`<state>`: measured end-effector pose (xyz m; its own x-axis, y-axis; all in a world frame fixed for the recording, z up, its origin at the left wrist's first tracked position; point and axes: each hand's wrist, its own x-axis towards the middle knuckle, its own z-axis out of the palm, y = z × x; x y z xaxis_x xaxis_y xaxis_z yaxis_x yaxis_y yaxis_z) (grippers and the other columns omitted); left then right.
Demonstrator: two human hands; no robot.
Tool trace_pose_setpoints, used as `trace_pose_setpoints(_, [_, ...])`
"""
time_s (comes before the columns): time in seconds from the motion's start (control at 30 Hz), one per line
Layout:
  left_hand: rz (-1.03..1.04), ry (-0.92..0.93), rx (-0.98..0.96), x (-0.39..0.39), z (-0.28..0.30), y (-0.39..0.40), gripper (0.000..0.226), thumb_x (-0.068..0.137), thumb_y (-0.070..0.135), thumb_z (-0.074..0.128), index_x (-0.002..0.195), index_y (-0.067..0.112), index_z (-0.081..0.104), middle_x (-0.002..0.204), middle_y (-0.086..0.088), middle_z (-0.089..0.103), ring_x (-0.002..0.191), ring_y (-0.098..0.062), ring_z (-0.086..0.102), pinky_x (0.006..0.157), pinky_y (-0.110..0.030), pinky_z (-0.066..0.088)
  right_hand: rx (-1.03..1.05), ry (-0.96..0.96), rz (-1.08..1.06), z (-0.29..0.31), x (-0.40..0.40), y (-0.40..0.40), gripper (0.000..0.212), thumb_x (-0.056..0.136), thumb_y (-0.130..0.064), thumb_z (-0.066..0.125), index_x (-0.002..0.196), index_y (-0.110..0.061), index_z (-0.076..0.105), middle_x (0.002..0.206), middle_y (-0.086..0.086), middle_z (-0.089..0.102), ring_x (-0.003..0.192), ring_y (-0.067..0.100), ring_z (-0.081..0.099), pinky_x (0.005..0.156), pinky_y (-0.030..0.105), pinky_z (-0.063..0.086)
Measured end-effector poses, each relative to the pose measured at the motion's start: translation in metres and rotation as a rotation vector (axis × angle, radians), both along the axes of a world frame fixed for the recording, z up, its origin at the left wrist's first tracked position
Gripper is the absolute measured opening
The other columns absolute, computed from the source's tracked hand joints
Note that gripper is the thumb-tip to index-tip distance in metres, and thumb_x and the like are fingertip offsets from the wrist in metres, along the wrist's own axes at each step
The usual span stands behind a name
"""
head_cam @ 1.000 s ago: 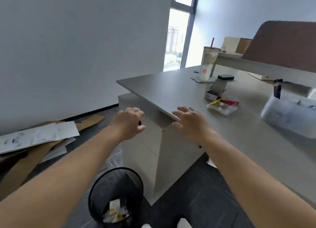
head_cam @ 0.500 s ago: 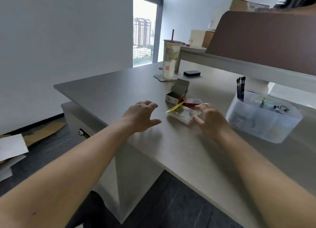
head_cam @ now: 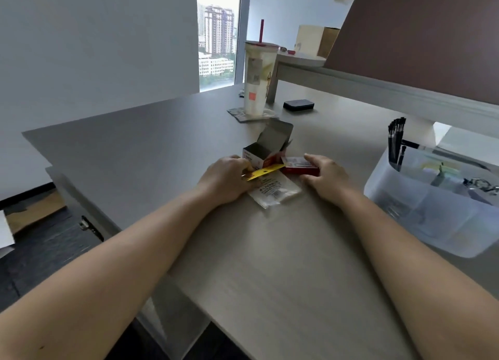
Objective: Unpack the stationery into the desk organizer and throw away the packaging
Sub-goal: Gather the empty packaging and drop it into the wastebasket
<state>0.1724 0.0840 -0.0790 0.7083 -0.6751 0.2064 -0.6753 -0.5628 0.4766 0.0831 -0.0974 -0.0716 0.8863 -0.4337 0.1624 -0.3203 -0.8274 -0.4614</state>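
hands both on desk (head_cam: pixel 270 251), at the packaging cluster near the middle. left hand (head_cam: pixel 225 180) rests on the near-left edge of a clear bag (head_cam: pixel 275 190) with a yellow header card (head_cam: pixel 263 172); fingers curl at the card's left end, touching it, but whether they pinch it i cannot tell. bag lies flat on the desk, printed side up. right hand (head_cam: pixel 328 174) lies over the right end of a small red box (head_cam: pixel 298 165), fingers on its top and thumb at its near side; a firm grasp cannot be told. open carton (head_cam: pixel 266 150), flap raised, stands just behind the bag, touching the red box's left end. organizer (head_cam: pixel 432 219), translucent, sits to the right, apart from the right hand; black pens (head_cam: pixel 395 142) upright in its far-left compartment, small items blurred in the others. cup (head_cam: pixel 256 78) with red straw stands farther back.
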Motion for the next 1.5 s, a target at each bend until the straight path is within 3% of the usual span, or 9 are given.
trace_pose_setpoints(0.13, [0.055, 0.034, -0.061, 0.002, 0.001, 0.013, 0.024, 0.08, 0.025, 0.063, 0.099, 0.011, 0.059, 0.109, -0.009, 0.058, 0.082, -0.014, 0.041, 0.054, -0.017, 0.03, -0.071, 0.003, -0.045, 0.001, 0.001, -0.001, 0.047, 0.082, -0.021, 0.06, 0.125, -0.009, 0.048, 0.129, 0.018, 0.043, 0.118, 0.034, 0.043, 0.099, 0.033, 0.032])
trace_pose_setpoints(0.37, [0.154, 0.146, -0.17, -0.007, 0.01, 0.049, 0.037, 0.081, 0.015, 0.062, 0.115, 0.016, 0.047, 0.096, -0.003, 0.051, 0.071, -0.016, 0.05, 0.049, -0.015, 0.037, -0.081, -0.017, -0.038, 0.004, -0.014, 0.019, 0.03, 0.081, -0.021, 0.062, 0.106, -0.006, 0.055, 0.119, 0.019, 0.054, 0.105, 0.031, 0.05, 0.075, 0.027, 0.032])
trace_pose_setpoints(0.5, [0.166, 0.306, -0.307, -0.018, 0.016, 0.078, 0.038, 0.084, 0.006, 0.056, 0.117, 0.026, 0.053, 0.096, -0.005, 0.05, 0.057, -0.011, 0.046, 0.043, -0.007, 0.039, -0.088, -0.056, -0.038, 0.006, -0.029, 0.044, 0.04, 0.078, -0.026, 0.065, 0.109, -0.004, 0.053, 0.116, 0.02, 0.051, 0.103, 0.032, 0.051, 0.078, 0.031, 0.036])
trace_pose_setpoints(0.6, [0.186, 0.368, -0.355, -0.028, 0.018, 0.105, 0.032, 0.082, 0.003, 0.058, 0.11, 0.017, 0.062, 0.104, -0.008, 0.058, 0.064, -0.011, 0.046, 0.058, -0.012, 0.042, -0.074, -0.085, -0.008, 0.008, -0.04, 0.071, 0.038, 0.079, -0.024, 0.063, 0.111, -0.005, 0.053, 0.117, 0.019, 0.05, 0.102, 0.032, 0.051, 0.083, 0.033, 0.038])
trace_pose_setpoints(0.73, [0.191, 0.458, -0.396, -0.047, 0.022, 0.148, 0.055, 0.072, 0.008, 0.071, 0.123, 0.005, 0.052, 0.112, -0.01, 0.057, 0.095, -0.017, 0.051, 0.095, -0.028, 0.042, -0.062, -0.092, 0.051, 0.008, -0.049, 0.112, 0.038, 0.08, -0.024, 0.064, 0.111, -0.006, 0.053, 0.118, 0.018, 0.05, 0.104, 0.031, 0.051, 0.084, 0.033, 0.039])
trace_pose_setpoints(0.97, [0.343, 0.466, -0.607, -0.07, 0.012, 0.221, 0.037, 0.086, 0.011, 0.055, 0.123, 0.004, 0.049, 0.107, -0.009, 0.053, 0.075, -0.013, 0.054, 0.058, -0.012, 0.049, 0.023, -0.178, 0.142, 0.0, -0.055, 0.19, 0.054, 0.075, -0.023, 0.069, 0.121, -0.003, 0.049, 0.121, 0.017, 0.046, 0.1, 0.027, 0.052, 0.084, 0.026, 0.04])
trace_pose_setpoints(1.23, [0.528, 0.38, -0.581, -0.093, -0.031, 0.328, 0.041, 0.078, -0.002, 0.061, 0.118, 0.007, 0.053, 0.104, -0.008, 0.05, 0.094, -0.022, 0.051, 0.085, -0.033, 0.048, 0.083, -0.221, 0.399, -0.029, -0.051, 0.305, 0.048, 0.072, -0.023, 0.07, 0.114, -0.009, 0.053, 0.111, 0.01, 0.055, 0.092, 0.019, 0.052, 0.076, 0.027, 0.044])
trace_pose_setpoints(1.37, [0.629, 0.449, -0.497, -0.098, -0.088, 0.376, 0.043, 0.077, -0.002, 0.063, 0.117, 0.007, 0.052, 0.104, -0.006, 0.047, 0.092, -0.02, 0.049, 0.076, -0.028, 0.045, 0.097, -0.088, 0.487, -0.088, -0.041, 0.352, 0.045, 0.073, -0.022, 0.068, 0.114, -0.01, 0.051, 0.109, 0.008, 0.053, 0.092, 0.018, 0.049, 0.072, 0.022, 0.043])
trace_pose_setpoints(1.5, [0.745, 0.596, -0.385, -0.094, -0.164, 0.406, 0.045, 0.076, 0.0, 0.064, 0.118, 0.009, 0.051, 0.116, -0.011, 0.049, 0.107, -0.028, 0.05, 0.088, -0.035, 0.044, 0.053, 0.146, 0.45, -0.164, -0.028, 0.375, 0.045, 0.073, -0.021, 0.068, 0.113, -0.006, 0.052, 0.114, 0.017, 0.052, 0.107, 0.03, 0.046, 0.087, 0.036, 0.039])
